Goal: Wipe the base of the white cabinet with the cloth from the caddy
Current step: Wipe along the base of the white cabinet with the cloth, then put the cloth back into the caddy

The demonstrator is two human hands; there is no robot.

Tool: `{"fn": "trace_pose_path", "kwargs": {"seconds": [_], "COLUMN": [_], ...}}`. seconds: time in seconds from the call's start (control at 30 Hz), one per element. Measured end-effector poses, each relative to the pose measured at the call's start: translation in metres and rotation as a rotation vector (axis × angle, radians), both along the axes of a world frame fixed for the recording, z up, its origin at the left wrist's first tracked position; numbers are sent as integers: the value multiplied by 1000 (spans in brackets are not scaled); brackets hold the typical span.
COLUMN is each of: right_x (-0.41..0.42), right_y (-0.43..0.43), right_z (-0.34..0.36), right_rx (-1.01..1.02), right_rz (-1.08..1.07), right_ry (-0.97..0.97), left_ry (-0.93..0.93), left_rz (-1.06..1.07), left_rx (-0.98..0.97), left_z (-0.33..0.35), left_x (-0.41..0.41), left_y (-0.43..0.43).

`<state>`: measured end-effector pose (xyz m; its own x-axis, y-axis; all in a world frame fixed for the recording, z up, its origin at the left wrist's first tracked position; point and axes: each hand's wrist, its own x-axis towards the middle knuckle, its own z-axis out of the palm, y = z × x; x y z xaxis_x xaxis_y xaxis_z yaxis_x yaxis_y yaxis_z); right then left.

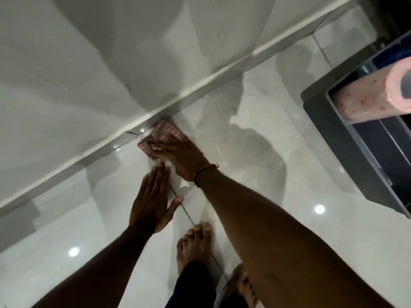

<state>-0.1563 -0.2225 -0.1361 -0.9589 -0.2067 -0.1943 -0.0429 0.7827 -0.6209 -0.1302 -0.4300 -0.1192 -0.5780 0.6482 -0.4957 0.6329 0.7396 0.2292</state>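
Note:
The white cabinet [89, 63] fills the upper left, and its base [193, 90] runs as a pale strip diagonally from lower left to upper right along the glossy floor. A pink checked cloth [165, 132] lies pressed against that base near the middle. My right hand [180, 156], with a thin band on the wrist, rests flat on the cloth and holds it down. My left hand [153, 201] lies flat on the floor tiles just below, fingers together, holding nothing.
A dark grey caddy [329, 138] stands on the floor at the right, with a pink patterned roll [369, 96] lying in it. My bare feet [195, 247] stand on the shiny white tiles at the bottom centre. Ceiling lights reflect in the floor.

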Motion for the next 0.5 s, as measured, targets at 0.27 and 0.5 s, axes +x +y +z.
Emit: {"fn": "trace_pose_path", "kwargs": {"seconds": [0.27,0.5], "right_x": [114,226], "right_y": [58,115], "right_z": [55,153], "right_rx": [-94,-3], "right_rz": [-372,-790], "right_ry": [-78,-96], "left_ry": [-53,-70], "left_rz": [-110,-371], "left_rx": [6,95], "left_z": [68,142], "left_x": [10,46], "left_y": [51,156]}}
